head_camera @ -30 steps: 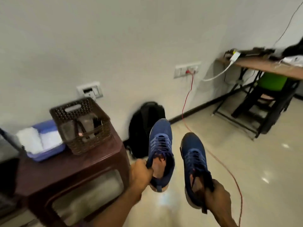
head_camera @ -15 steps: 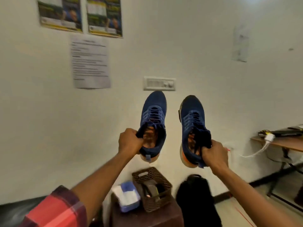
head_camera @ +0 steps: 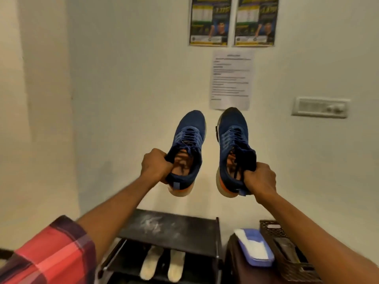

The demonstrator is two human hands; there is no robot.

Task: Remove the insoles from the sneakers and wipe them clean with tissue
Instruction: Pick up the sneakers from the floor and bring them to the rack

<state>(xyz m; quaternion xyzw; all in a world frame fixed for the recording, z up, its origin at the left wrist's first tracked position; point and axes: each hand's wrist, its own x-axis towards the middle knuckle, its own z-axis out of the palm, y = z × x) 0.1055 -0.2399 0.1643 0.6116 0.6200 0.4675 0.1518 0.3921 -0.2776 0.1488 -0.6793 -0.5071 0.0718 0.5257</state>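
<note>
Navy-blue mesh sneakers [head_camera: 189, 144] with orange-and-cream soles. Red-and-black plaid cloth sleeve [head_camera: 51, 255]. Black metal shoe rack [head_camera: 170, 228], pale-blue plastic tissue box [head_camera: 253, 234].

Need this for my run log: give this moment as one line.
left hand: grips left sneaker | right hand: grips right sneaker | position: raised, side by side, apart

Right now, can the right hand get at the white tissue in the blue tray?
Probably not yet: the right hand grips the right sneaker by its collar. The tissue lies uncovered lower down, so the way looks free once the sneaker is put down.
</note>
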